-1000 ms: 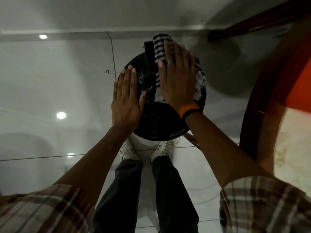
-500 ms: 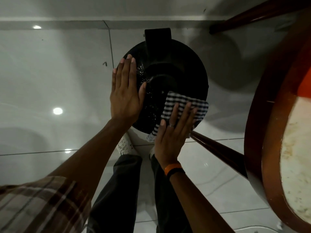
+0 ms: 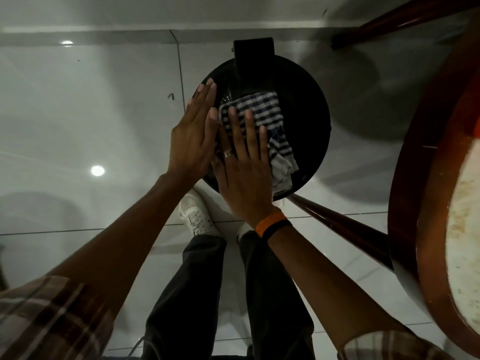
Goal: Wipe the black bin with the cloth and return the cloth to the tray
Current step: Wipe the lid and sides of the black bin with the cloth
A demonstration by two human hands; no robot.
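Observation:
The round black bin [image 3: 306, 120] stands on the white tiled floor, seen from above, with its lid shut and a black hinge block at the far side. A blue-and-white checked cloth [image 3: 262, 110] lies spread on the middle of the lid. My right hand [image 3: 244, 162] presses flat on the cloth's near-left part, fingers stretched out. My left hand [image 3: 194, 133] rests flat on the lid's left edge, touching the right hand's side. No tray can be picked out with certainty.
A round wooden table [image 3: 431, 178] with a reddish-brown rim fills the right side. One of its legs [image 3: 340, 224] slants across the floor just right of the bin. My white shoes [image 3: 194, 214] and dark trousers stand right before the bin.
My right hand slid the cloth from the lid's far side to its near right edge, then back onto the middle left. My left hand stayed on the left edge.

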